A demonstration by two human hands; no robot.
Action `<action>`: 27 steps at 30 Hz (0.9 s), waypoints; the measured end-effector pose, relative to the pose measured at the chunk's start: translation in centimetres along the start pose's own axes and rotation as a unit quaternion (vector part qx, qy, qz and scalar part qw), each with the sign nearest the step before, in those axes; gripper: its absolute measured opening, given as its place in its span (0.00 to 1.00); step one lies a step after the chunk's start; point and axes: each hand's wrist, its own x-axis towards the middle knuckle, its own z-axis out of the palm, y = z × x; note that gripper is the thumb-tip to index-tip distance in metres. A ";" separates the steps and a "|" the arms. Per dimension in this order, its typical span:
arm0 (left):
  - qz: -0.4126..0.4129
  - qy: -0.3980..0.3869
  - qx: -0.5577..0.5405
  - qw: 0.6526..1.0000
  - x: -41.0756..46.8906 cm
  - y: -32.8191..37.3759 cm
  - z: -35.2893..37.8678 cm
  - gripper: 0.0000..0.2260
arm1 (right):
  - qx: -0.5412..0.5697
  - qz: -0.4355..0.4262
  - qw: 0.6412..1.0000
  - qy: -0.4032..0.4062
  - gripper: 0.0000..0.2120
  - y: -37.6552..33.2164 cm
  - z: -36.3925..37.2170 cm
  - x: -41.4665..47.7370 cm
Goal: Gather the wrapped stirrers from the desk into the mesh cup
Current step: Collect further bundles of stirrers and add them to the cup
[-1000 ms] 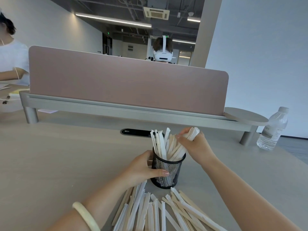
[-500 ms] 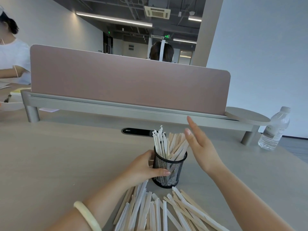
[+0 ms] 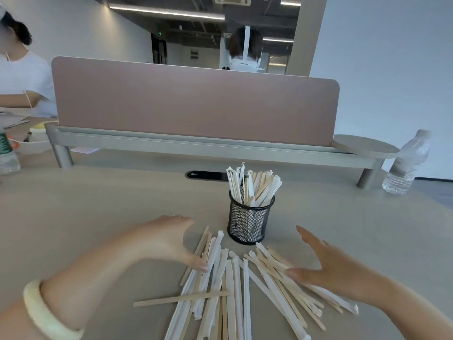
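the table [image 3: 98, 217] carries a loose pile of wrapped stirrers [image 3: 235, 285] just in front of me, with the black mesh cup [image 3: 248, 223] upright behind it, already holding many stirrers. my left hand [image 3: 169, 241] and right hand [image 3: 326, 268] are both open, flanking the pile, thumbs touching its edges.

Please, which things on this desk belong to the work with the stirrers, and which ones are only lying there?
Belong to the job:
- mesh cup, already holding a bunch of stirrers
- loose stirrers on the desk
- left hand and right hand, both open at the pile's sides

Just lying about:
- water bottle, far right
- pink divider
- bowl, far left
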 end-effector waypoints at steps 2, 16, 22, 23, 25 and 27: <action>-0.007 -0.007 0.029 1.000 -1.2 0.5 1.2 0.50 | -0.036 0.001 0.999 -0.030 0.56 -0.7 1.5 -0.9; -0.006 0.038 -0.020 0.999 -0.6 4.5 3.9 0.26 | -0.176 0.012 0.982 0.073 0.26 -2.7 3.9 -0.6; -0.007 0.059 -0.016 0.998 -0.2 5.3 3.5 0.15 | -0.185 0.039 0.981 0.042 0.19 -3.5 3.5 0.7; -0.006 0.061 -0.016 0.998 -0.1 5.3 3.6 0.14 | -0.187 0.040 0.981 0.039 0.18 -3.6 3.5 0.9; -0.007 0.065 -0.021 0.998 0.2 5.0 3.6 0.13 | -0.190 0.039 0.980 0.038 0.13 -3.8 3.4 1.1; -0.010 0.058 -0.029 0.998 0.2 4.6 3.3 0.14 | -0.189 0.040 0.980 0.037 0.09 -3.8 3.5 1.2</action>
